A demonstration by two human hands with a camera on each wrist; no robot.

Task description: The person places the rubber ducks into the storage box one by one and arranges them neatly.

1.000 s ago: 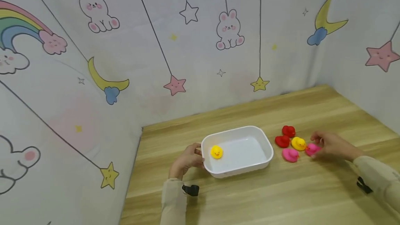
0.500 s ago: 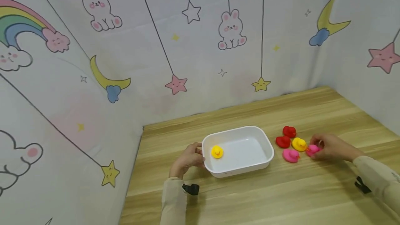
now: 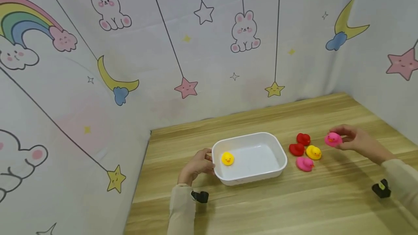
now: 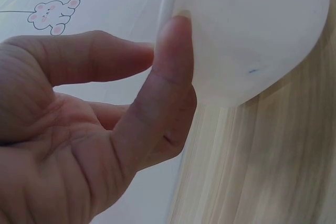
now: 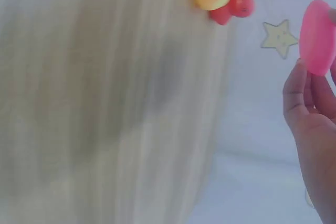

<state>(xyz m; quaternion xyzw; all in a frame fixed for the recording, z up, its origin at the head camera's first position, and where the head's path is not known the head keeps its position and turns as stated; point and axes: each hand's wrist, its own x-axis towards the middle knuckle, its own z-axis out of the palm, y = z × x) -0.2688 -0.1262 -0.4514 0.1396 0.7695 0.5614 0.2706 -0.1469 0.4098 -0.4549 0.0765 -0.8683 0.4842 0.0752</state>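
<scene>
My right hand (image 3: 354, 140) pinches a pink rubber duck (image 3: 333, 139) above the table. In the right wrist view, this pink duck (image 5: 316, 38) sits at the fingertips, partly cut off by the frame edge. My left hand (image 3: 197, 166) grips the left end of a white plastic tub (image 3: 249, 177). The left wrist view shows bent fingers (image 4: 173, 51) against the tub's wall (image 4: 252, 30). Inside the tub, near its left end, is a yellow duck (image 3: 227, 158). Right of the tub stand two red ducks (image 3: 296, 149), another yellow duck (image 3: 314, 152) and another pink duck (image 3: 305, 163).
A wood-grain table (image 3: 261, 209) carries everything. Behind and beside it hangs a pale cloth backdrop (image 3: 209, 57) printed with rabbits, stars and moons. Each forearm wears a light sleeve (image 3: 183, 206) with a small black wrist device (image 3: 200, 196).
My right hand has lifted the pink duck from the table, up and away from the group. My left hand and the tub have stayed in place; the head view has shifted slightly.
</scene>
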